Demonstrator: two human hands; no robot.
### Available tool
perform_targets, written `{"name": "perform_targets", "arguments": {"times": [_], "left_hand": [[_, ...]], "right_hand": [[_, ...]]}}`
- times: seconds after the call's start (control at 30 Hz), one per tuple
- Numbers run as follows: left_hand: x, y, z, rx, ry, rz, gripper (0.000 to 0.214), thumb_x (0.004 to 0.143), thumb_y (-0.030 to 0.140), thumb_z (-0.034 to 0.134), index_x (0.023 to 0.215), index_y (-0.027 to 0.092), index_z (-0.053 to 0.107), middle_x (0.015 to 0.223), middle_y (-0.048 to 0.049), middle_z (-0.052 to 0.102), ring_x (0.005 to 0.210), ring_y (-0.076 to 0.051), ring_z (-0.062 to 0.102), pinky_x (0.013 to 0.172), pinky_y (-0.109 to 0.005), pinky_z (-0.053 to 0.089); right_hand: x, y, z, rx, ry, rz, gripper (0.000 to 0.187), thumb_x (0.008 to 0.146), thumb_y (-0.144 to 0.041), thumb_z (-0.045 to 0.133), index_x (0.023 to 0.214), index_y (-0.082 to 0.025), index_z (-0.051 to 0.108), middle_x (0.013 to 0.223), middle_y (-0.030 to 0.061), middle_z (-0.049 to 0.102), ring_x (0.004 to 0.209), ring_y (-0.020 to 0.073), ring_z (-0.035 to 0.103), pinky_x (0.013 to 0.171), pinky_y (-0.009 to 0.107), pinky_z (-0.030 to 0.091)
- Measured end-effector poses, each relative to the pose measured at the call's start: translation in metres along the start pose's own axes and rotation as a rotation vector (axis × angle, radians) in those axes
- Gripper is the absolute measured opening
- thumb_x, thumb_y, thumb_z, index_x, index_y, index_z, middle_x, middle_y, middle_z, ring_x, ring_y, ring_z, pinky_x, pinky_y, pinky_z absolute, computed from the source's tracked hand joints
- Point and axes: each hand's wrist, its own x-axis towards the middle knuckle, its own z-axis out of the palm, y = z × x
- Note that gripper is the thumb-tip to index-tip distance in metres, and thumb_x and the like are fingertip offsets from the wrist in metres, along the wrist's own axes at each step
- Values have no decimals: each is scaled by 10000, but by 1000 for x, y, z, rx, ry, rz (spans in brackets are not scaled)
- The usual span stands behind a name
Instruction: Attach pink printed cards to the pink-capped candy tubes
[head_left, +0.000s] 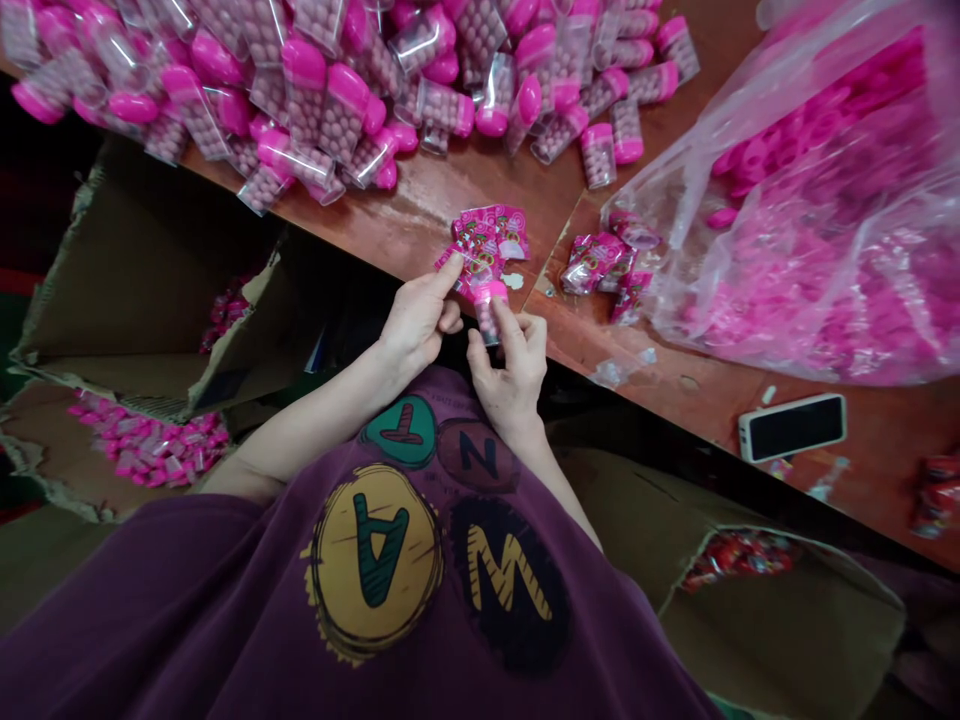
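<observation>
My right hand (514,365) is closed around a small clear bottle (488,318) with a pink cap and pale round balls inside, held at the table's edge. Just past it lies a small group of pink printed labels (484,235), overlapping one another. My left hand (421,315) reaches in from the other side. Its index finger is stretched out and its tip rests on the edge of these labels; the thumb stays apart, near the bottle. Whether the fingertip lifts a label cannot be made out.
Many similar bottles (345,110) are heaped along the far table. A clear bag of pink plastic pieces (825,250) and several pink wrapped packets (596,262) lie right, with a phone (793,428) nearer. Below the edge stand cardboard boxes (142,270), one holding red packets (739,558).
</observation>
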Motion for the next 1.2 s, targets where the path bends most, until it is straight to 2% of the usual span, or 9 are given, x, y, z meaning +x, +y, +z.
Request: {"name": "perform_targets", "arguments": {"times": [0.3,0.53,0.73,0.8,0.87,0.93,1.03,1.1,1.2], "left_hand": [[-14,2,-6,-12,-193,-27,558,905,512,846,631,177,494,487,85,449,376,1,289,435,-206,234],[-7,-1,-10,11,-252,-31,525,904,529,841,640,161,576,523,51,504,402,-9,313,427,-196,229],[-10,0,-7,4,-250,-96,485,905,518,843,673,168,600,491,78,429,379,-15,281,422,-191,250],[-11,-2,-5,9,-255,-115,492,909,528,836,676,171,591,464,94,372,371,-19,266,418,-191,250],[-11,-4,-4,9,-258,-119,498,910,537,832,683,168,587,471,92,386,370,-13,254,412,-188,235],[-11,-8,-4,-1,-256,-112,493,903,525,844,695,163,583,502,83,432,371,-1,255,409,-183,218],[-10,-12,-5,-25,-280,-106,461,903,478,857,712,157,587,527,81,460,370,7,261,407,-180,201],[-10,-13,-6,-33,-312,-113,429,914,458,850,735,151,609,531,80,466,371,6,269,408,-182,197],[-8,-12,-8,-31,-349,-131,408,907,439,855,748,144,623,547,71,488,379,1,298,412,-186,200]], "right_hand": [[-3,4,9,148,-25,-67,421,1042,-322,574,1453,-339,667,1073,82,620,972,220,638,904,431,635],[-8,-8,8,368,-90,87,356,1036,-448,619,1367,-341,697,1086,67,677,975,221,644,940,451,607],[-5,-11,13,909,-123,442,378,1009,-581,626,1312,-360,583,823,-53,545,523,94,377,534,280,463],[-4,-10,15,869,-105,458,434,989,-589,658,1326,-359,510,801,-67,526,510,94,404,522,271,460],[-4,-7,16,733,-70,404,481,989,-584,664,1357,-351,458,883,-36,596,608,119,554,617,298,547],[-5,-3,15,585,-43,306,516,998,-567,657,1394,-334,422,1111,42,674,874,173,704,827,371,627],[-5,-1,13,474,-32,202,541,1012,-535,646,1432,-318,383,1382,119,638,1214,241,703,1025,454,616],[-3,-4,10,506,-39,236,531,1015,-531,644,1428,-326,382,1341,107,645,1174,232,709,981,436,630],[1,-11,5,680,-91,405,497,1004,-545,656,1386,-365,394,1105,29,647,801,151,674,686,313,606]]}}
